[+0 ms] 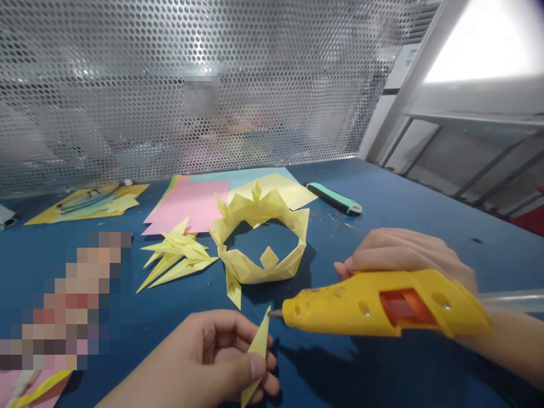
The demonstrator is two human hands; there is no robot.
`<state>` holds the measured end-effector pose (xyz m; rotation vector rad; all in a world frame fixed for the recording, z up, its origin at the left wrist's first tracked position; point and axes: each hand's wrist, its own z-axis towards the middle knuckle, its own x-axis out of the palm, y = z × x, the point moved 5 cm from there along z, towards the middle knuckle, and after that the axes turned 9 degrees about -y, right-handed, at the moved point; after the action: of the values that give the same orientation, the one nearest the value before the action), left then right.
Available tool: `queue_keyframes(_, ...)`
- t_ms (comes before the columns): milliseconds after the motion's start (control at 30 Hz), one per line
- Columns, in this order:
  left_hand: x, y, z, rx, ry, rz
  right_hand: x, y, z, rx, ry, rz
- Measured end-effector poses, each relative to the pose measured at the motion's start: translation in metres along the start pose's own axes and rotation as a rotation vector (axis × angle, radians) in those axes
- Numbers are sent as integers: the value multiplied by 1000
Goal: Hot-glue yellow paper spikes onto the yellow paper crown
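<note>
Between the thumb and fingers of my left hand (225,357) is a narrow folded yellow paper piece (257,345), its pointed tip up. My right hand (403,255) grips a yellow hot glue gun (340,309), its handle mostly hidden. The metal nozzle of the gun is at the paper's tip; whether they touch I cannot tell. Just beyond, a ring of folded yellow paper (266,275) with pointed peaks, like a crown, stands on the blue table (170,323). To its left lies a pile of pointed yellow paper pieces (181,252).
Behind the ring are pink sheets (182,207), a pale yellow sheet (276,190) and a light blue sheet (208,178). A green and black utility knife (334,198) lies at the right. More paper (38,215) sits at the far left. A perforated metal panel (255,51) borders the back.
</note>
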<state>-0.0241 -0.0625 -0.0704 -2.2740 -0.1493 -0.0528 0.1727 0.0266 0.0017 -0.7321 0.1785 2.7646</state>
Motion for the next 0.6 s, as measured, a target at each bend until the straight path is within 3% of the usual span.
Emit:
queue_keyframes(200, -1, 1, 1, -3, 17, 57, 0, 5, -1, -124, 65, -29)
queue_keyframes(367, -2, 2, 1, -3, 27, 27, -2, -1, -3, -101, -32, -66)
queue_keyframes(533, -1, 1, 0, -2, 23, 12, 3, 5, 0, -104, 112, -18)
queue_keyframes(600, 0, 0, -1, -1, 21, 2, 2, 7, -2, -113, 91, -9)
